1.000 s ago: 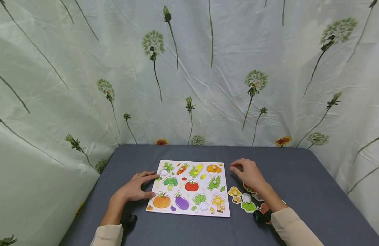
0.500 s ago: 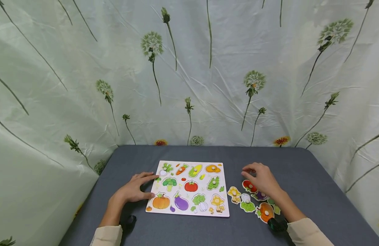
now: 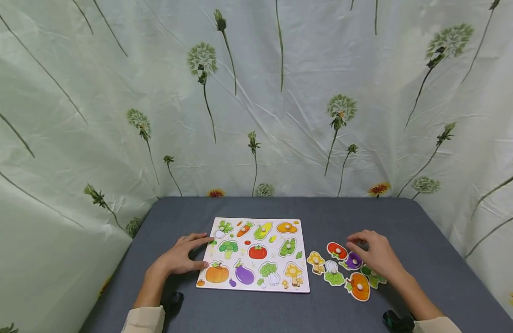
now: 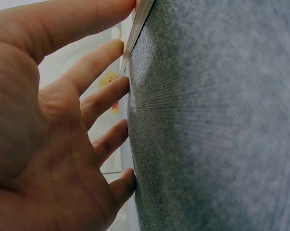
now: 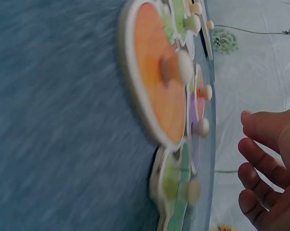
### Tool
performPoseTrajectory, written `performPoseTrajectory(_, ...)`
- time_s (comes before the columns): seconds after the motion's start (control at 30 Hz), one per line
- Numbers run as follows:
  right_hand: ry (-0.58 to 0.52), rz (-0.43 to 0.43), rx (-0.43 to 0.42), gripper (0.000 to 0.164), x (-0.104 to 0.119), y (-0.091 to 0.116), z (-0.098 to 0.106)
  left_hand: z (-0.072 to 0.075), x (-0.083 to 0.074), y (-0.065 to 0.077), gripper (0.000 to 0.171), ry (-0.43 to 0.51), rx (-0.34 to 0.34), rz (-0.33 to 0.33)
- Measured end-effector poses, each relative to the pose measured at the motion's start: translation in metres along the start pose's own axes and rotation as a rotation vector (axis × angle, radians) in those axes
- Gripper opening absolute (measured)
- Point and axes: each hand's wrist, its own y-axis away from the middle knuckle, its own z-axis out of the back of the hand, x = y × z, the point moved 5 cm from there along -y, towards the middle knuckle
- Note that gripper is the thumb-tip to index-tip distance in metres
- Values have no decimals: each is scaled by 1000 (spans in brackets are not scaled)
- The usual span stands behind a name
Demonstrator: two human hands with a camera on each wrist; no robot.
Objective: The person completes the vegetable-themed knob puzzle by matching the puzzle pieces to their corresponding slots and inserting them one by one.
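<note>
A pale wooden puzzle board (image 3: pixel 240 289) with printed vegetables lies on the dark cloth. My left hand (image 3: pixel 179 255) rests at its left edge with the fingers spread, thumb and index fingertip at the rim. Knobbed pieces sit along its top row, among them a carrot (image 3: pixel 245 229) and a corn (image 3: pixel 263 231). My right hand (image 3: pixel 375 252) is over the loose pieces with fingers loosely bent and nothing between them. Beneath and beside it lie an eggplant piece (image 3: pixel 353 261), a tomato piece (image 3: pixel 337 250) and a green piece (image 3: pixel 374 276), partly hidden by the hand.
Nearer the front lies a pumpkin piece (image 5: pixel 157 67), its knob upward. A cabbage piece (image 3: pixel 333 274) and a mushroom piece (image 3: pixel 316 262) lie beside the board's right edge. Behind the table (image 3: pixel 256 314) hangs a curtain (image 3: pixel 256 92) printed with dandelions.
My right hand has drawn back from the board's upper right corner, rightward and toward me, over the loose pieces, uncovering several of them. The left hand stays at the board's edge.
</note>
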Motion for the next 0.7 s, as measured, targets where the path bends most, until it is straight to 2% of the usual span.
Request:
performPoseTrajectory(0.37,27,-55,31,13,-23,26,14,0,-2,2,78,4,-10,-4)
performPoseTrajectory(0.7,2,-117,94,17,-36,51,4,0,-1,1,79,7,-3,2)
